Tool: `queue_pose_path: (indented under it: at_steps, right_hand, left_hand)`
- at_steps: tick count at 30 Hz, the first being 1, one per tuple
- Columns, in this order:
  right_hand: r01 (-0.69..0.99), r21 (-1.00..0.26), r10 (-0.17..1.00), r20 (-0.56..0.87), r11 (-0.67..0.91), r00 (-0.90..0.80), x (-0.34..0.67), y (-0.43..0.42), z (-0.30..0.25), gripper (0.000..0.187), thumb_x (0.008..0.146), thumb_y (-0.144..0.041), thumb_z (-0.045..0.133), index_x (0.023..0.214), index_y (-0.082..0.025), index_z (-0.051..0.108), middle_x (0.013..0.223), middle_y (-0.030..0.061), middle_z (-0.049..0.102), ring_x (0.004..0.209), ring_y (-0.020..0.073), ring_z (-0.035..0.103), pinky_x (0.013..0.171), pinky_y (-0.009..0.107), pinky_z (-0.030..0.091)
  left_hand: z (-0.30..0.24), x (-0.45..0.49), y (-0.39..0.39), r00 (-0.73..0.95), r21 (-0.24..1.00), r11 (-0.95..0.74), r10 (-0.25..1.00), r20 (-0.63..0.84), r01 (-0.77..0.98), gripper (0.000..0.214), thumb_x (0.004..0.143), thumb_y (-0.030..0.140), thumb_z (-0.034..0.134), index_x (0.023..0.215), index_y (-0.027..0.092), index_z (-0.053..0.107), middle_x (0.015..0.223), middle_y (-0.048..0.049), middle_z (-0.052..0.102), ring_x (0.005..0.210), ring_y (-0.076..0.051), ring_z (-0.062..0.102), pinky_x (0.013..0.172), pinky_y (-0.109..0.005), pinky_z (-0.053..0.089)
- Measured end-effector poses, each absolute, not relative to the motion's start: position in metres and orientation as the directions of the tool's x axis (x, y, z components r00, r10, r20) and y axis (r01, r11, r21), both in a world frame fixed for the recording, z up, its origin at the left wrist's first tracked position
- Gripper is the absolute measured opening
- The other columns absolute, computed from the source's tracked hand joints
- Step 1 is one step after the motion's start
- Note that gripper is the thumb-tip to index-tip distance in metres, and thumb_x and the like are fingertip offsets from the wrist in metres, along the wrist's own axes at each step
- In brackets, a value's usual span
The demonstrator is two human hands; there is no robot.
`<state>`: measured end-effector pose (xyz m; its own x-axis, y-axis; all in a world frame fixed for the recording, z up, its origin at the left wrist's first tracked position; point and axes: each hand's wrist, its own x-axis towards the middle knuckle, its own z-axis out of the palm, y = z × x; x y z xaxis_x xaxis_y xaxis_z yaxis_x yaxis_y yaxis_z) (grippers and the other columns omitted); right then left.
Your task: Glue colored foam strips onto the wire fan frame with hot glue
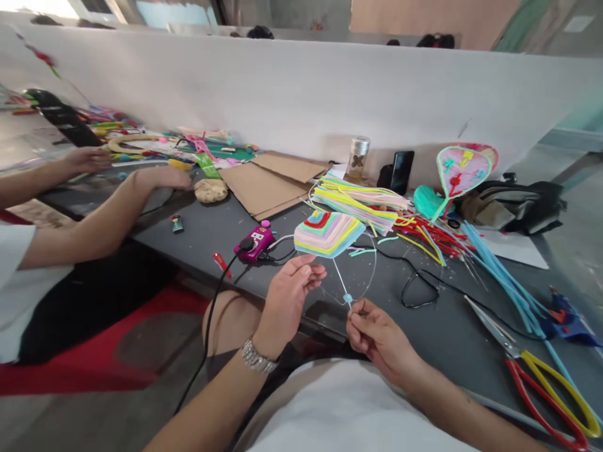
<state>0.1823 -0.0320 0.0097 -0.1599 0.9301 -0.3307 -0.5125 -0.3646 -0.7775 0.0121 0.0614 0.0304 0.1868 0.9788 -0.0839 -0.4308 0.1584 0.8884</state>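
Observation:
A round wire-framed hand fan (330, 233) is in front of me, its upper part filled with striped fuzzy stems in blue, yellow, pink, green and red. Below the stripes, the thin wire loop is bare. My right hand (379, 333) pinches the fan's short stem, just under a small light-blue knot (347, 298). My left hand (296, 292), with a metal watch at the wrist, is just below the striped edge. Its fingers are loosely bent and apart, and nothing shows between them. Whether its fingertips touch the wire cannot be made out.
Bundled fuzzy stems (358, 201), a purple power strip (254, 243) with a black cable and large scissors (532, 370) lie on the dark table. Behind are cardboard (268, 188), a jar (358, 160), a phone (402, 171) and a finished fan (464, 172). Another person's hands (164, 177) work at left.

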Motion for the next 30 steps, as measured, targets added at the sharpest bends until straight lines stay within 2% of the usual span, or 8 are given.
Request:
queue_pose_path:
  at_steps: [4, 7, 10, 13, 19, 22, 26, 30]
  right_hand:
    - [-0.352, -0.855, 0.924, -0.361, -0.381, -0.123, 0.181, -0.039, 0.009, 0.037, 0.082, -0.052, 0.075, 0.085, -0.023, 0.051, 0.061, -0.0035, 0.062, 0.05, 0.0099, 0.046, 0.053, 0.025, 0.029]
    - [-0.096, -0.933, 0.937, -0.343, -0.348, -0.068, 0.188, -0.046, 0.008, 0.031, 0.088, -0.051, 0.065, 0.087, -0.023, 0.052, 0.064, -0.0018, 0.065, 0.055, 0.0123, 0.052, 0.056, 0.026, 0.037]
    - [0.18, -0.938, 0.953, -0.302, -0.296, -0.007, 0.198, -0.055, 0.006, 0.024, 0.095, -0.044, 0.054, 0.087, -0.022, 0.053, 0.062, -0.0035, 0.062, 0.056, 0.0119, 0.049, 0.058, 0.026, 0.038]
    - [0.437, -0.864, 0.961, -0.278, -0.25, 0.002, 0.207, -0.065, 0.004, 0.019, 0.099, -0.036, 0.046, 0.087, -0.022, 0.052, 0.061, -0.0053, 0.059, 0.054, 0.0114, 0.047, 0.058, 0.025, 0.036]
    - [0.859, -0.511, 0.998, -0.063, -0.023, -0.011, 0.23, -0.07, 0.011, 0.015, 0.098, -0.027, 0.049, 0.087, -0.022, 0.059, 0.07, -0.0006, 0.061, 0.063, 0.0154, 0.054, 0.063, 0.029, 0.037]
    - [0.9, -0.4, 0.985, 0.088, 0.174, -0.151, 0.241, -0.045, 0.021, 0.016, 0.099, -0.023, 0.052, 0.087, -0.02, 0.063, 0.079, 0.0037, 0.065, 0.074, 0.0183, 0.059, 0.071, 0.031, 0.041]
    - [0.765, -0.44, 0.882, 0.21, 0.47, -0.421, 0.235, 0.02, 0.026, 0.014, 0.097, -0.014, 0.054, 0.093, -0.019, 0.066, 0.092, 0.0068, 0.069, 0.089, 0.0202, 0.061, 0.08, 0.031, 0.045]
    - [0.674, -0.428, 0.789, 0.191, 0.603, -0.584, 0.217, 0.078, 0.012, 0.013, 0.092, -0.011, 0.06, 0.098, -0.019, 0.069, 0.104, 0.009, 0.068, 0.097, 0.0222, 0.059, 0.086, 0.033, 0.045]
  left_hand:
    - [0.027, 0.004, 0.058, 0.066, 0.96, 0.064, 0.997, -0.048, -0.272, 0.028, 0.082, 0.041, 0.077, 0.094, 0.017, 0.07, 0.082, -0.0036, 0.075, 0.075, -0.015, 0.07, 0.075, -0.027, 0.054]
    - [0.026, -0.018, 0.049, 0.094, 0.996, -0.026, 0.995, 0.019, 0.08, 0.028, 0.09, 0.044, 0.067, 0.087, 0.016, 0.073, 0.08, -0.0045, 0.076, 0.074, -0.016, 0.07, 0.07, -0.026, 0.053]
    - [0.021, -0.048, 0.04, 0.239, 0.872, -0.175, 0.969, 0.069, 0.457, 0.04, 0.098, 0.044, 0.056, 0.072, 0.017, 0.07, 0.066, -0.0021, 0.071, 0.06, -0.014, 0.063, 0.059, -0.025, 0.046]
    - [0.014, -0.065, 0.037, 0.3, 0.675, -0.35, 0.934, 0.195, 0.65, 0.04, 0.099, 0.037, 0.056, 0.065, 0.018, 0.064, 0.06, -0.0001, 0.063, 0.056, -0.013, 0.055, 0.059, -0.026, 0.043]
    - [-0.007, -0.042, 0.049, 0.379, 0.556, -0.564, 0.825, 0.42, 0.611, 0.009, 0.095, 0.022, 0.061, 0.093, 0.019, 0.07, 0.1, -0.007, 0.072, 0.097, -0.021, 0.066, 0.088, -0.035, 0.053]
    - [-0.017, -0.027, 0.056, 0.441, 0.529, -0.631, 0.775, 0.452, 0.567, 0.004, 0.093, 0.019, 0.064, 0.094, 0.018, 0.068, 0.111, -0.0101, 0.071, 0.109, -0.024, 0.064, 0.095, -0.041, 0.054]
    - [-0.02, -0.016, 0.059, 0.459, 0.493, -0.635, 0.772, 0.441, 0.594, 0.005, 0.091, 0.022, 0.069, 0.094, 0.017, 0.067, 0.115, -0.0124, 0.069, 0.114, -0.028, 0.063, 0.096, -0.045, 0.056]
    - [-0.019, -0.014, 0.062, 0.456, 0.468, -0.634, 0.771, 0.444, 0.616, 0.007, 0.09, 0.021, 0.071, 0.096, 0.017, 0.07, 0.112, -0.0113, 0.069, 0.11, -0.028, 0.063, 0.092, -0.044, 0.057]
